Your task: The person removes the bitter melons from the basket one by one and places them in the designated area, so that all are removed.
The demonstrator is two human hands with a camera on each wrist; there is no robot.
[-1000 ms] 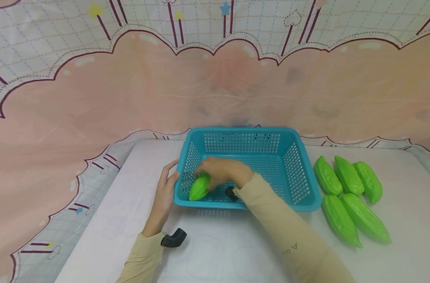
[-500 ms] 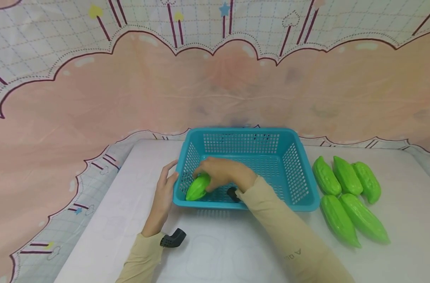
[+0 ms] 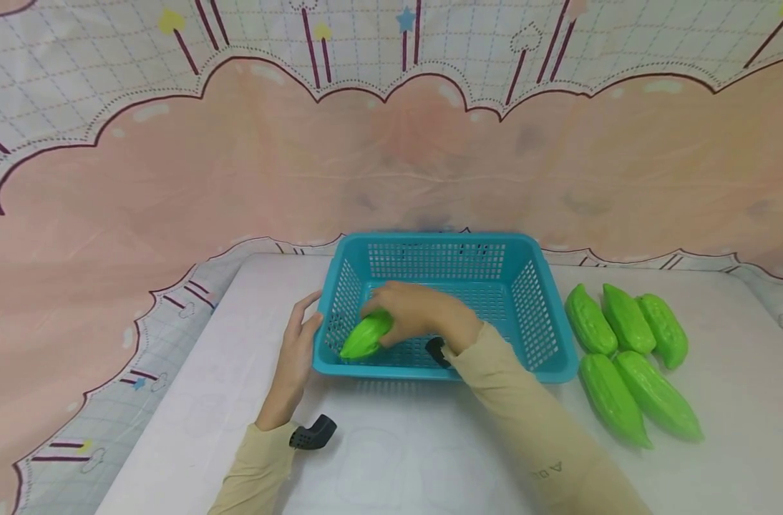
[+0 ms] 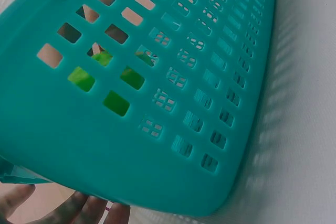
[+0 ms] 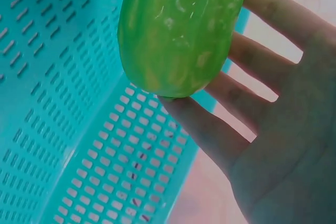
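My right hand (image 3: 417, 311) reaches into the blue-green plastic basket (image 3: 446, 372). It holds a light-green bitter melon (image 3: 364, 337), thumb on one side and fingers on the other, near the basket's left front corner. In the right wrist view the bitter melon (image 5: 178, 30) fills the upper middle, with fingers (image 5: 210, 124) bent against its blunt end. At the basket's left side, my left hand (image 3: 293, 354) rests against the outside of the rim, its fingers fairly straight. The left wrist view shows green through the holes of the basket wall (image 4: 105, 145).
Several more bitter melons (image 3: 630, 318) lie in two rows on the white table (image 3: 391, 458), just right of the basket. A patterned cloth (image 3: 378, 164) hangs behind the table. Black wrist cameras (image 3: 313, 433) sit on both sleeves.
The right hand has shifted slightly right and away from the front wall with the bitter melon. The left hand stays at the basket's side. The whole head view drifts slightly.
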